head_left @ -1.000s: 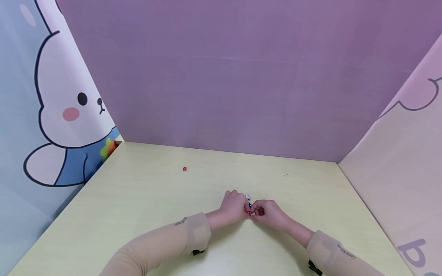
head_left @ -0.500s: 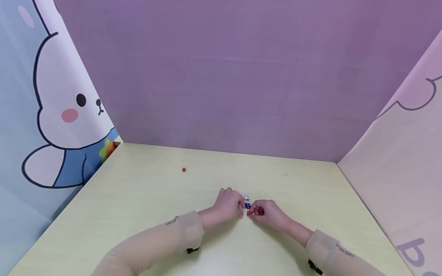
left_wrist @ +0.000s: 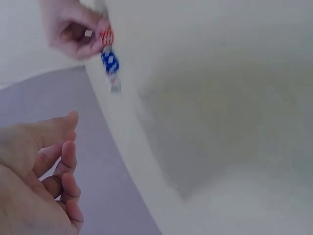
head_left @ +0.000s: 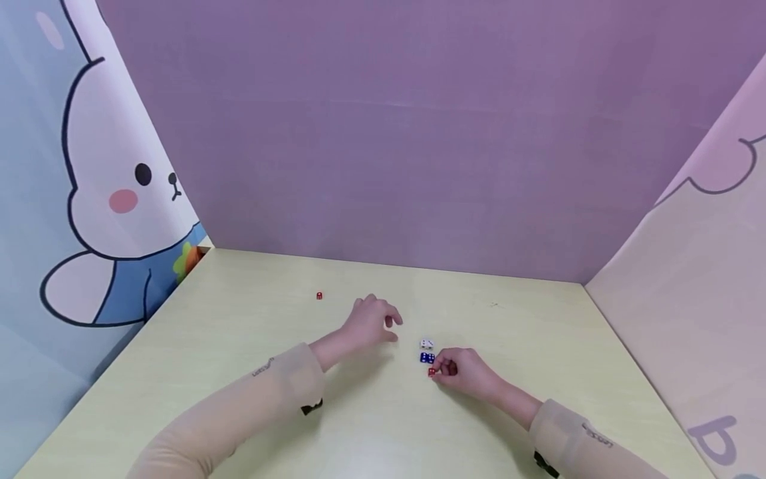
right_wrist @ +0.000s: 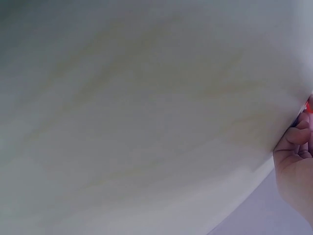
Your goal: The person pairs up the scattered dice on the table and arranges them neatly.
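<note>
My right hand [head_left: 469, 370] pinches a red die [head_left: 431, 372] between thumb and fingertips at the near end of a small group of dice. Just behind it sit two blue dice [head_left: 427, 358] side by side, and white dice [head_left: 427, 344] lie behind those. My left hand [head_left: 368, 322] is over the table to the left of the group, thumb and fingers apart, holding nothing. In the left wrist view its fingers [left_wrist: 69, 161] are loosely bent. A lone red die [head_left: 320, 296] lies farther back, beyond my left hand. The right wrist view shows only part of my right hand [right_wrist: 296, 161] at its edge.
The pale table [head_left: 287, 426] ends at a purple backdrop [head_left: 383, 146]. A panel with a cartoon rabbit [head_left: 114, 199] stands along the left side, a pale panel [head_left: 712, 279] along the right. Small dark marks [head_left: 495, 305] show on the table at the back right.
My left hand has come away from the dice group and moved left and back, uncovering the blue and white dice. My right hand stays at the near red die.
</note>
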Motion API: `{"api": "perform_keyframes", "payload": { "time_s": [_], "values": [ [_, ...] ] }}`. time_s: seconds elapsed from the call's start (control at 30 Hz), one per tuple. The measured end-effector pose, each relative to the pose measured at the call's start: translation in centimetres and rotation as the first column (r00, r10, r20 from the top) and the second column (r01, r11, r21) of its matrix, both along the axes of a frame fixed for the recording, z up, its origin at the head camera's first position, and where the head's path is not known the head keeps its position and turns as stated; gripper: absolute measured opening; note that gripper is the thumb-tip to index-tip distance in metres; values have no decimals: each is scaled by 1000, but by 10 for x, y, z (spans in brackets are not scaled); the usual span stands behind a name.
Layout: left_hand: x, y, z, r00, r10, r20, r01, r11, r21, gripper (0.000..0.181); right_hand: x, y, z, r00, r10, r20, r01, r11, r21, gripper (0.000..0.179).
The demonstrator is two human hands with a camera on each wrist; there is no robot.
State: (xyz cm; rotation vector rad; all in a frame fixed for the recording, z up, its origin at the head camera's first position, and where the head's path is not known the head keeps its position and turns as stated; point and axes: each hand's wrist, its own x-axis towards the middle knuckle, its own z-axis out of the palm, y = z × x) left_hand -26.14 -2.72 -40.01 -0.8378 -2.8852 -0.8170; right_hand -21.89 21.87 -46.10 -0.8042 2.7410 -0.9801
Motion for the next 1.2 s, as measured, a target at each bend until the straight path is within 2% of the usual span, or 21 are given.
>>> {"api": "perform_keyframes", "payload": {
  "time_s": [0.23, 0.4, 0.53, 0.73, 0.93, 1.2],
  "values": [
    [-27, -30, 8, 998, 28, -55, -29, 999, -15, 30, 3, -1, 1, 1000, -10, 14, 9, 1000, 4, 10],
    [-45, -56, 16, 997, 7, -71, -9, 999, -32, 34, 4, -1, 1, 1000, -10, 11, 10, 1000, 3, 10],
    [-59, -77, 15, 996, -9, -84, 9, 1000, -8, 35, 4, -1, 0, 1000, -15, 13, 15, 1000, 7, 10],
    [-76, -103, 5, 992, 32, -124, -31, 999, 10, 35, 5, -1, 1, 999, -25, 21, 25, 1000, -2, 10],
    [-89, -123, -12, 989, 91, -114, -91, 996, 5, 35, 5, -2, 2, 1000, -20, 14, 20, 1000, -3, 10],
    [-98, -135, -34, 985, 159, -70, -164, 984, -74, 36, 6, -1, 3, 1000, -19, 12, 19, 1000, 4, 10]
  ]
}}
